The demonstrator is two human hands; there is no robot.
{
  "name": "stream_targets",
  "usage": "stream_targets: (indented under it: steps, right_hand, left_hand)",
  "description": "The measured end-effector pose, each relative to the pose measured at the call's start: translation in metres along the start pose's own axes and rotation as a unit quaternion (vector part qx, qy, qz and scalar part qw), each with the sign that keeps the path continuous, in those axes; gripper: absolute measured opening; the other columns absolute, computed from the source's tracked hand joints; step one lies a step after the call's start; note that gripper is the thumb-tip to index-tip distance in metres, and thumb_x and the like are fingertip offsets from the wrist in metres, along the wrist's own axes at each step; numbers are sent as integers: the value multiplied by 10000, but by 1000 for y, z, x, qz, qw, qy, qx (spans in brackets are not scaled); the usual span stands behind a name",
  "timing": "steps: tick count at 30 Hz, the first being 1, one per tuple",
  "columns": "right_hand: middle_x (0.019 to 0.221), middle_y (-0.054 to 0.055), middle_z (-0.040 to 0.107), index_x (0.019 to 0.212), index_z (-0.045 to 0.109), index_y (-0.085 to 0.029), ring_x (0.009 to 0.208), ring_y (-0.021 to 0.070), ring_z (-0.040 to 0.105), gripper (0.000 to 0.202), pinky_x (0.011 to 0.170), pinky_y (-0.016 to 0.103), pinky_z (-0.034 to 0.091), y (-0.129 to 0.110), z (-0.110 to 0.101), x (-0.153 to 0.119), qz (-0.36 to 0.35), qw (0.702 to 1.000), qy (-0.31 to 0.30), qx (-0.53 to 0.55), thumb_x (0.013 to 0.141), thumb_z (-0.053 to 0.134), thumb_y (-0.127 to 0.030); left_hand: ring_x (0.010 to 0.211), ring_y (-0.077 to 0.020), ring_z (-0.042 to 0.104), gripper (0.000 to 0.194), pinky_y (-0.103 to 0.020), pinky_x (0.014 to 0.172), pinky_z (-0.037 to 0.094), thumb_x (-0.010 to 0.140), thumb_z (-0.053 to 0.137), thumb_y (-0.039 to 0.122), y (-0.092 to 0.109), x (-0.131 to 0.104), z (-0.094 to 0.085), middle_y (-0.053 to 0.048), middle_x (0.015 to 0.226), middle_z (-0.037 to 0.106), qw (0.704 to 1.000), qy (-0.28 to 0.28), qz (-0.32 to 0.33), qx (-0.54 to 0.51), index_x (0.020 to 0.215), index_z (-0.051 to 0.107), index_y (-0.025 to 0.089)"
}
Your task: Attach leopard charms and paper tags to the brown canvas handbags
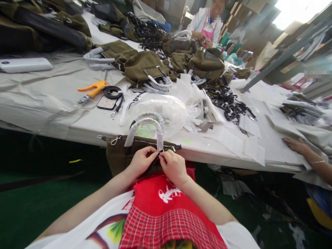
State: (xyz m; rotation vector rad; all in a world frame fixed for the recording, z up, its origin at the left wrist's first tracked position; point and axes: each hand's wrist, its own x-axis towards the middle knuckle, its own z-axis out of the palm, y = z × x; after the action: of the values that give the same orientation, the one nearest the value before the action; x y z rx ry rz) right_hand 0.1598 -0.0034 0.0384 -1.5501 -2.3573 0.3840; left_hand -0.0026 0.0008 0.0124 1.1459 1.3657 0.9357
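Note:
An olive-brown bag [118,155] hangs at the table's front edge, against the red apron. Its two handles [132,133] stand up, wrapped in white film. My left hand [145,159] pinches at the foot of the nearer handle, where a small dark piece and a metal ring show. Close beside it, my right hand [173,166] pinches the same spot, fingertips nearly touching those of my left. What exactly lies between the fingertips is too small to make out. A silver clip [116,140] lies along the bag's top at left.
Behind the bag lies a clear plastic bag [166,110] on the table [77,129]. An orange air gun [95,90], a phone [107,102] and a coiled black strap [114,92] are left. Olive bags [145,65] and black straps lie farther back. Another person's hand [297,146] rests at right.

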Motion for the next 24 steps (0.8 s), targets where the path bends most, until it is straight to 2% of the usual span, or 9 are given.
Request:
stream_targets:
  steps: [5, 8, 10, 12, 15, 18, 21, 24]
  right_hand:
    - [874, 23, 678, 1001, 659, -209, 750, 141, 620, 137, 702, 240, 422, 2, -2, 1, 19, 999, 13, 46, 925, 555, -256]
    - [888, 21, 681, 1058, 657, -218, 761, 151, 629, 176, 690, 250, 429, 3, -1, 2, 22, 999, -9, 35, 914, 558, -240]
    - [876, 21, 681, 1019, 670, -230, 767, 159, 635, 155, 674, 255, 428, 3, 0, 4, 19, 999, -40, 16, 916, 555, -244]
    - [873, 26, 680, 954, 675, -229, 774, 164, 638, 128, 659, 255, 423, 3, 2, 5, 19, 997, -71, -1, 918, 552, -241]
    - [891, 37, 676, 911, 656, -211, 786, 168, 636, 112, 663, 257, 421, 3, 4, 4, 13, 996, -93, -9, 920, 545, -231]
    - [893, 32, 668, 921, 632, -206, 806, 168, 628, 101, 703, 261, 429, 5, 7, 3, 8, 996, -80, 24, 929, 536, -238]
    - [873, 25, 662, 904, 623, -208, 806, 167, 616, 84, 727, 264, 436, 8, 9, 2, 14, 996, -62, 66, 919, 544, -233]
    - [849, 22, 657, 896, 627, -205, 772, 162, 608, 59, 722, 263, 442, 9, 7, 1, 11, 993, -52, 102, 866, 577, -202]
  left_hand:
    - [685, -167, 621, 245, -268, 662, 493, 770, 646, 413, 3, -4, 0, -16, 708, 671, 998, 57, -9, -19, 737, 662, 170]
    - [686, -156, 647, 270, -270, 664, 512, 794, 630, 443, 8, -6, -1, -33, 812, 705, 988, 111, -22, -108, 814, 603, 175]
    - [613, -143, 642, 303, -257, 591, 503, 811, 604, 479, 10, -4, -3, -35, 819, 717, 976, 115, -57, -175, 856, 539, 186]
    - [538, -132, 612, 319, -236, 529, 473, 808, 596, 495, 10, -1, -5, -9, 716, 693, 972, 100, -88, -194, 851, 509, 191]
    - [516, -125, 584, 289, -235, 528, 465, 778, 629, 453, 7, 3, -11, 11, 631, 649, 986, 73, -79, -124, 816, 539, 180]
    - [561, -149, 605, 209, -281, 588, 497, 803, 595, 379, 4, 3, -19, -30, 727, 706, 999, 27, -26, 19, 866, 607, 180]
    - [743, -201, 672, 172, -332, 734, 522, 844, 535, 317, 6, 2, -26, -50, 854, 738, 985, -43, 49, 160, 896, 654, 204]
    - [855, -222, 685, 162, -341, 799, 515, 865, 501, 274, 11, 1, -28, -45, 903, 739, 966, -108, 82, 222, 916, 643, 213]
